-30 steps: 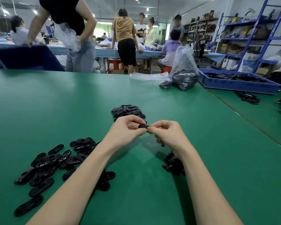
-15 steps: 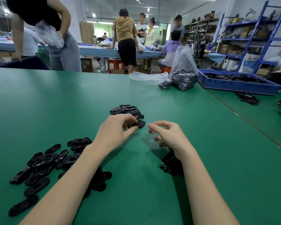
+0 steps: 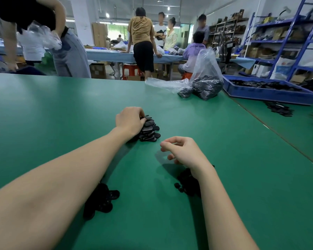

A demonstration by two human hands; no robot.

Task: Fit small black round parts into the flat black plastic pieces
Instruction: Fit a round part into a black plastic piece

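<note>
Flat black plastic pieces, oblong with rounded ends, lay in an overlapping stack [image 3: 149, 129] on the green desk [image 3: 224, 159], slightly glossy, some showing a raised or recessed oval in the face. Left hand [image 3: 129, 121] rested on the far left side of that stack, fingers curled down over its top edge; whether the grip actually pinched a piece could not be told, since the fingertips were hidden behind the knuckles. Right hand [image 3: 182, 150] hovered just right of and nearer than the stack, apart from it, fingers loosely curled with thumb and forefinger close together; nothing visible between them. Beneath the right wrist sat a small heap of black round parts [image 3: 185, 183], a few single buttons showing at its left edge. A second scatter of flat pieces [image 3: 101, 201] lay under the left forearm, mostly covered by it and blurred. At the far edge of the desk stood clear plastic bags [image 3: 205, 82] holding dark parts, and to their right a blue tray [image 3: 267, 93] filled with more black pieces. People stood and sat round a table in the background.
</note>
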